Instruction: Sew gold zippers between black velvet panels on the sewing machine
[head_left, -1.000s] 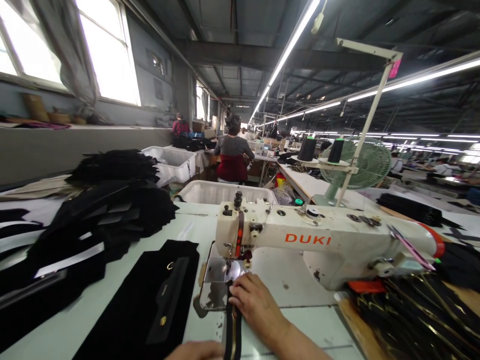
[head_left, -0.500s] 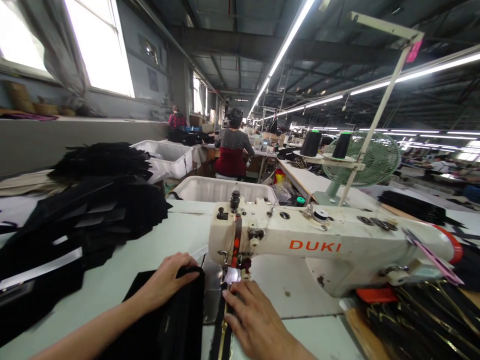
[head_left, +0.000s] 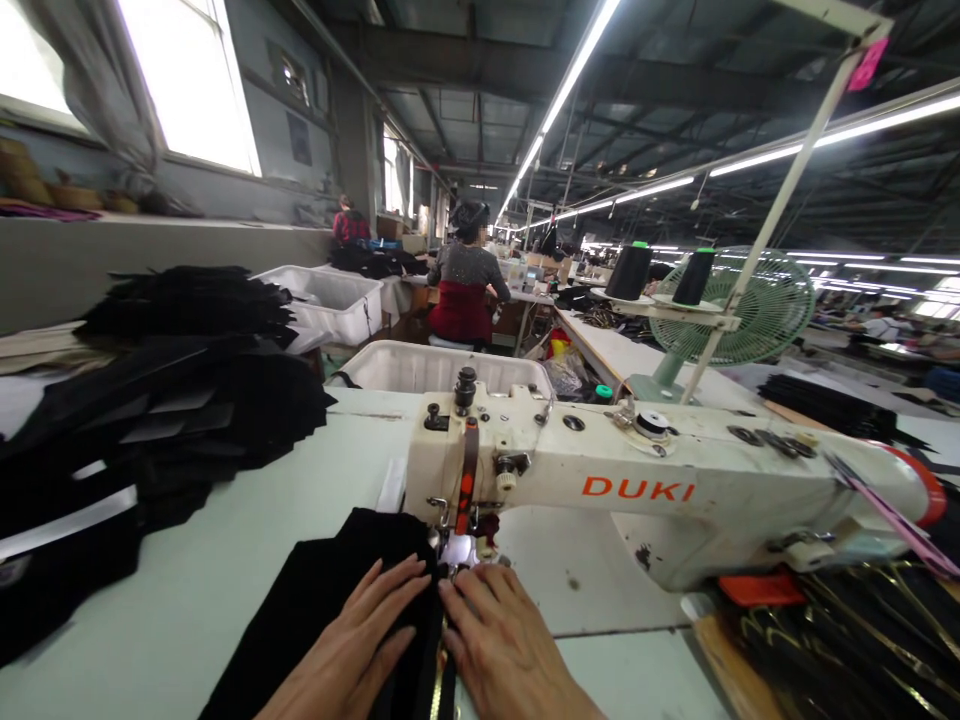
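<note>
A white sewing machine [head_left: 637, 485] stands on the pale table, its lamp lit near the needle. Black fabric [head_left: 300, 590] lies left of the needle, its right edge close to the presser foot. My left hand [head_left: 360, 640] rests flat on this fabric, fingers spread toward the needle. My right hand [head_left: 502, 635] lies just right of the seam, fingers pressed down on a black strip with a gold zipper [head_left: 442, 680] that runs toward me. The fingertips of both hands are near the presser foot. Whether the right fingers pinch the strip is hidden.
Piles of black cut pieces [head_left: 187, 420] cover the table's left side. Gold-edged zipper strips [head_left: 847, 640] lie at the right under scissors [head_left: 892, 515]. Behind the machine are a white bin [head_left: 450, 368], thread cones [head_left: 630, 272], a green fan [head_left: 772, 305] and a seated person [head_left: 461, 280].
My left hand has let go of the fabric's folded top edge and moved back and right, now flat. The fabric has shifted to the needle. The view has shifted slightly.
</note>
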